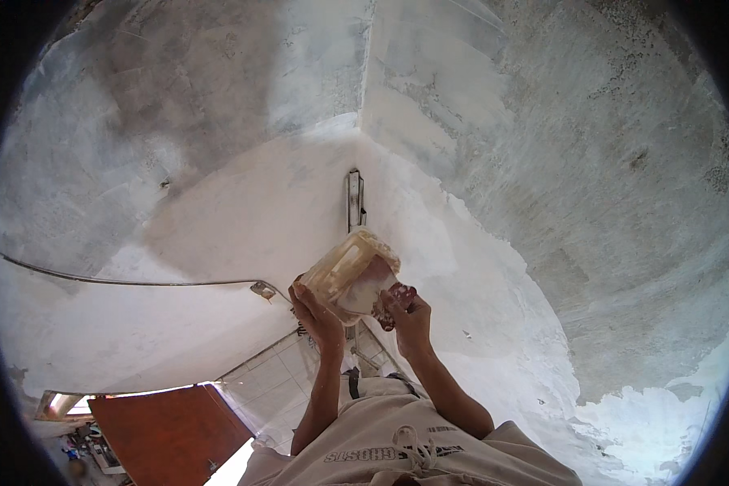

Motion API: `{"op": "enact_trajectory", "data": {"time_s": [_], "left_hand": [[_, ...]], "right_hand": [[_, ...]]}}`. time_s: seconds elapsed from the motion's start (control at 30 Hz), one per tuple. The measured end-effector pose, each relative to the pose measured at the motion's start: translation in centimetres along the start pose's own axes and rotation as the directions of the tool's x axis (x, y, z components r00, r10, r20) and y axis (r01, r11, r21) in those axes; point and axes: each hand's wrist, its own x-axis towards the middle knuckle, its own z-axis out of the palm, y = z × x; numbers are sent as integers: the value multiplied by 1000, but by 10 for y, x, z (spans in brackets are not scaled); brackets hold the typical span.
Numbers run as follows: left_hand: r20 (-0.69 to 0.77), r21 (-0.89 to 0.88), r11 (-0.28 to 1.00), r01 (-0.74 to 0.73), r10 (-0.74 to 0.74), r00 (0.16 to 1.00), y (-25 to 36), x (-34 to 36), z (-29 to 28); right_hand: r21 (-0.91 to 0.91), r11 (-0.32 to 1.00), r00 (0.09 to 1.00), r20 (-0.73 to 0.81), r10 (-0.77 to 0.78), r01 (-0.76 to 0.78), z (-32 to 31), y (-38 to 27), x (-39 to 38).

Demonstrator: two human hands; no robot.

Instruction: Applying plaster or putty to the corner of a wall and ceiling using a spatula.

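Observation:
Up in front of my chest, my left hand (319, 320) grips a yellowish, plaster-smeared plastic container (336, 271) by its left side. White paste coats its inside. My right hand (413, 326) is closed on the reddish, crusted handle of a putty knife (402, 295). Its blade reaches into the mouth of the container, against the paste. How far in the blade goes cannot be made out. Both forearms come up from the lower edge.
Ahead, a wall corner (360, 130) carries white plaster patches over grey. A metal channel (355, 198) runs down the corner. At left, a cable (138, 281) leads to a small box (262, 289). A reddish-brown door (170, 433) stands lower left, near a tiled floor (271, 377).

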Motion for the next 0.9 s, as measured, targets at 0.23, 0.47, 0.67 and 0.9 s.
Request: {"op": "enact_trajectory", "data": {"time_s": [0.23, 0.47, 0.67, 0.9], "left_hand": [[-97, -9, 999, 49, -50, 994, -5, -1, -8], [-316, -143, 989, 29, -73, 946, -3, 32, -25], [-152, -37, 995, -98, 91, 984, 7, 30, -25], [140, 154, 985, -83, 61, 988, 23, -2, -10]], "right_hand": [[-75, 991, 994, 1, 111, -111, -22, 13, -15], [-205, 958, 976, -130, 177, -201, -89, 55, -19], [-305, 951, 991, -100, -84, 49, -84, -12, 13], [-479, 786, 920, 231, -317, 391, -29, -107, 42]]}}
